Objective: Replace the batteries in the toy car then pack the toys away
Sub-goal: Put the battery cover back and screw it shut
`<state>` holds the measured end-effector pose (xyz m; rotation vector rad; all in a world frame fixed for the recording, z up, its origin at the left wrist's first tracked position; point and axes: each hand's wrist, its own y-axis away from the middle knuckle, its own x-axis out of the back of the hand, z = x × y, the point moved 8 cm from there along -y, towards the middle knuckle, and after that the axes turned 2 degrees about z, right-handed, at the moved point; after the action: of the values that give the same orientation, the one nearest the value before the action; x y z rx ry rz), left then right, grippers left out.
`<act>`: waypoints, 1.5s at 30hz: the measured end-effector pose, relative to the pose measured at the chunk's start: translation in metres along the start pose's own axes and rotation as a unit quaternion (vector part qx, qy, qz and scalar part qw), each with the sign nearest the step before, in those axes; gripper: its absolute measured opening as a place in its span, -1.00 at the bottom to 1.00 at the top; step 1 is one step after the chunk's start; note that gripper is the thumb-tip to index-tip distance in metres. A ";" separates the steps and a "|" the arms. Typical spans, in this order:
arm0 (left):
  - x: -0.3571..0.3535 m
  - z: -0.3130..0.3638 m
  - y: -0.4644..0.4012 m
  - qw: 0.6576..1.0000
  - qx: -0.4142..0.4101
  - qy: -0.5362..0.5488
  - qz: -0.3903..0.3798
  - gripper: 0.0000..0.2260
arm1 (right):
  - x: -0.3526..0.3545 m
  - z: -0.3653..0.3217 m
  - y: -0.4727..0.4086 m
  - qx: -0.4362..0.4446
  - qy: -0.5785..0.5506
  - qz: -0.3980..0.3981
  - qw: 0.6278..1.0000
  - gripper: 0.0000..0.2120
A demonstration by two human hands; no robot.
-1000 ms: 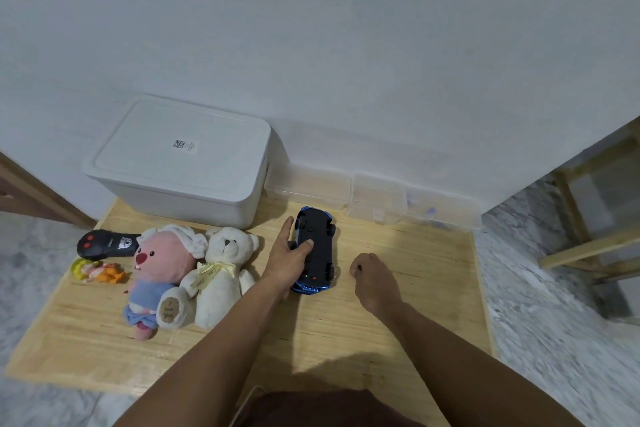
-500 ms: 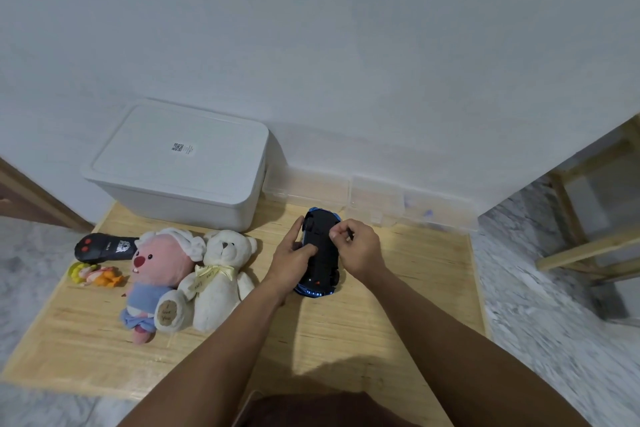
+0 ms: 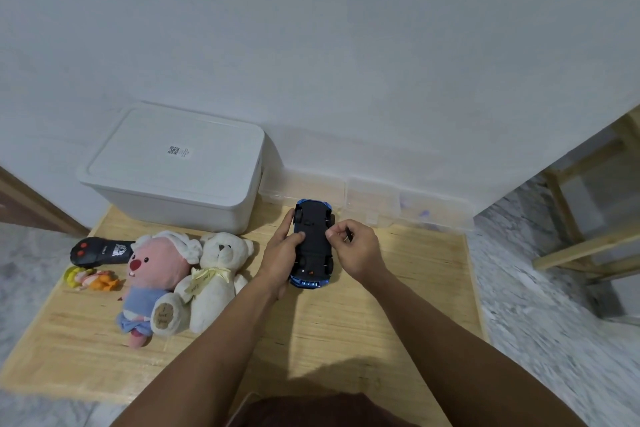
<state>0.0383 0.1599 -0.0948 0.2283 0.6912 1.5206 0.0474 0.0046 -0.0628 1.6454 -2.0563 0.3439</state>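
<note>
The blue toy car [image 3: 313,243] lies belly-up on the wooden table [image 3: 346,340]. The left hand [image 3: 282,252] grips its side, thumb on the underside; the right hand [image 3: 356,248] pinches a small dark tool. Beyond the fingertips, the white storage box [image 3: 173,170] bears a QR label, unreadable.

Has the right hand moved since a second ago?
Yes. The right hand went from the bare wooden table up to the upside-down blue toy car.

My right hand [image 3: 356,250] has come off the table [image 3: 346,333] to the toy car's [image 3: 313,243] right side, pinching something small and dark.
</note>
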 end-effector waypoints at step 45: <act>-0.008 0.010 0.000 0.996 -0.068 -0.052 -0.005 -0.53 | 0.003 -0.045 0.006 0.184 0.160 0.023 0.970 -0.77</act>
<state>0.0440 0.1548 -0.0845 0.1987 0.5033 1.5294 0.0505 0.0249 -0.0220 1.6137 -1.8647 0.9902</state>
